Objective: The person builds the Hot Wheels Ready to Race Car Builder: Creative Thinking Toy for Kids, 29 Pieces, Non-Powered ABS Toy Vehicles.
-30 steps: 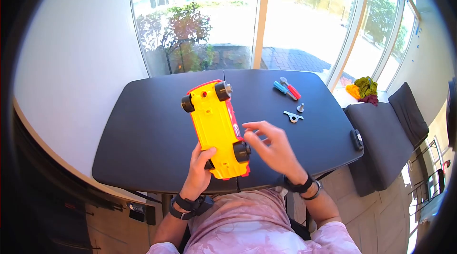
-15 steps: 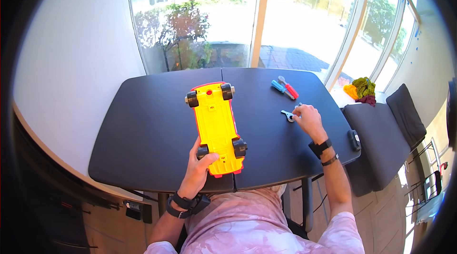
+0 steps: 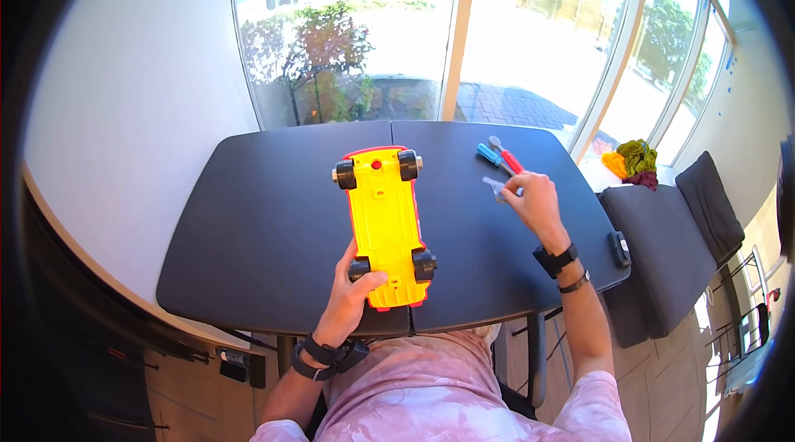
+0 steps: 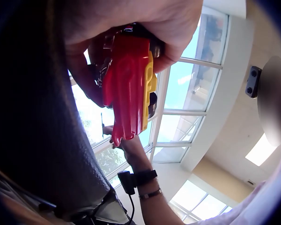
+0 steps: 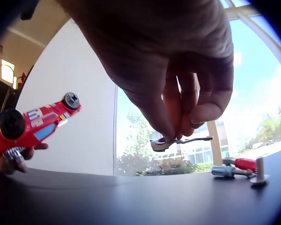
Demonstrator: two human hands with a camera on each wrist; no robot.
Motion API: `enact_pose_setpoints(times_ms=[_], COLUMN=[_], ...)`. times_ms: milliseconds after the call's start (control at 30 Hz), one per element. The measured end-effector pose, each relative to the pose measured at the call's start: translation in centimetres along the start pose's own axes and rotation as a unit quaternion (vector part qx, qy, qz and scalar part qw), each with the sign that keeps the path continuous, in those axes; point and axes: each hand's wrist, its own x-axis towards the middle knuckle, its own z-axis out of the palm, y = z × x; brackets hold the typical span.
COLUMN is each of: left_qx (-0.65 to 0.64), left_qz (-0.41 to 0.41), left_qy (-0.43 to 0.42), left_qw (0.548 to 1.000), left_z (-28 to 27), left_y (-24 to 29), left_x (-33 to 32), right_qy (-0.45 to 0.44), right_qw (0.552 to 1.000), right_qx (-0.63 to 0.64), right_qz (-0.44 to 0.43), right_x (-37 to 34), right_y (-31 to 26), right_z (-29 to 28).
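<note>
A toy car (image 3: 383,223) with a yellow underside and red body is held upside down above the table by my left hand (image 3: 346,301), thumb on the underside near a rear wheel. The left wrist view shows its red body (image 4: 129,89) under my curled fingers. My right hand (image 3: 537,204) pinches a small grey wrench-like part (image 3: 495,188) between thumb and fingertips. In the right wrist view this part (image 5: 161,145) hangs above the tabletop, and a grey flanged peg (image 5: 260,172) stands on the table beyond it.
A blue-handled tool (image 3: 489,154) and a red-handled tool (image 3: 512,162) lie on the dark table (image 3: 248,227). A black object (image 3: 619,249) sits at the right edge. Coloured cloths (image 3: 638,162) lie beyond, near a grey seat (image 3: 662,252).
My right hand has moved from beside the car to the grey part and lifted it off the table. The car has turned straighter in my left hand.
</note>
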Motion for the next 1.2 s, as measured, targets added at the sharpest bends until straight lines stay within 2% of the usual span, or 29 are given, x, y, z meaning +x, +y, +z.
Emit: enact_pose_setpoints(times_ms=[133,200,300,400,467,700,933,1200], left_qx=[0.026,0.033,0.039,0.048,0.053,0.085,0.102,0.083], left_qz=[0.010,0.012,0.012,0.008,0.001,0.017,0.011,0.015], left_qy=[-0.020,-0.029,-0.025,-0.008,0.001,-0.002,0.001,-0.014], left_qw=[0.999,0.999,0.999,0.999,0.999,0.996,0.995,0.996], left_z=[-0.9,-1.1,-0.5,0.0,0.3,0.3,0.2,0.3], left_y=[-1.1,-1.0,-0.5,0.0,0.3,0.4,0.5,0.6], left_x=[0.7,0.8,0.6,0.3,0.1,0.2,0.0,0.1], right_qy=[0.040,0.065,0.056,0.098,0.064,0.042,0.048,0.013], right_qw=[0.996,0.990,0.978,0.958,0.963,0.969,0.968,0.969], right_qx=[0.061,0.085,0.131,0.068,0.019,-0.007,-0.005,-0.027], right_qz=[-0.049,-0.088,-0.153,-0.260,-0.261,-0.244,-0.245,-0.245], right_x=[1.4,1.9,2.5,3.3,3.6,4.7,4.7,4.3], right_y=[-9.9,-13.3,-17.0,-19.4,-20.6,-21.6,-21.8,-21.6], right_z=[-4.6,-5.5,-5.6,-3.8,-3.0,-0.7,-0.6,-0.9])
